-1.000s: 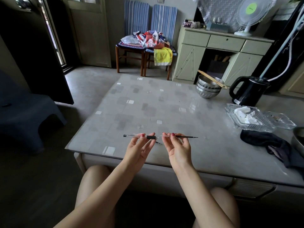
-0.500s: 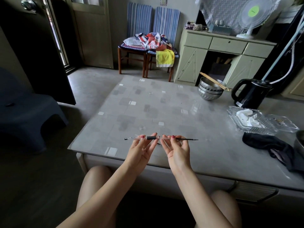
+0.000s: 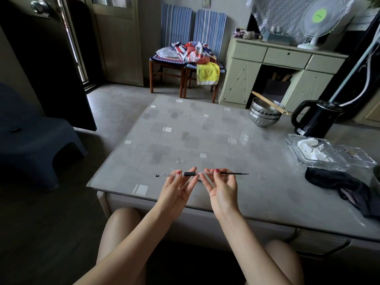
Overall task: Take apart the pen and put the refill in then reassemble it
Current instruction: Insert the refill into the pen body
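Both grips pinch closed: left hand (image 3: 178, 187) on the pen barrel (image 3: 190, 174), right hand (image 3: 223, 187) on the refill (image 3: 234, 173).

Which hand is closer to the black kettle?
The right hand. It holds the pen on the kettle's side of the table; the left hand is beside it, farther away.

Left hand (image 3: 176, 187) pinches clear pen barrel (image 3: 185, 174) | right hand (image 3: 223, 187) pinches dark refill (image 3: 234, 173) | above table (image 3: 257, 182)
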